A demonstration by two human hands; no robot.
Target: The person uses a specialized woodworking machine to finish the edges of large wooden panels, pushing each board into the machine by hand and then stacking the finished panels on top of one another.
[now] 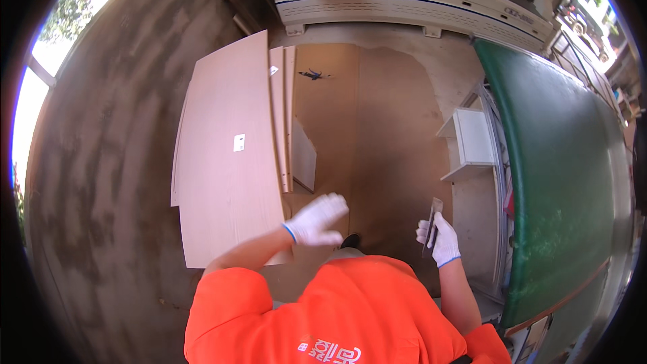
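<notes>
My left hand (pixel 318 218), in a white knit glove with a blue cuff, is spread and empty just right of the large wood-grain panel (pixel 227 172). This panel leans with others against the wall and bears a small white label. My right hand (pixel 441 242), gloved alike, grips a thin, flat, dark-edged piece (pixel 432 225); its exact kind is unclear. Behind the large panel, narrower panels (pixel 288 111) stand upright, and a smaller pale board (pixel 304 156) stands beside them. A small dark tool or clip (pixel 312 75) lies on the cardboard floor covering.
Brown cardboard (pixel 389 126) covers the floor ahead. A long white machine (pixel 409 7) stands across the far side. At right are a green-topped table (pixel 561 177) and a white shelf unit (pixel 474 136) beside it. A stained wall (pixel 111 126) rises at left.
</notes>
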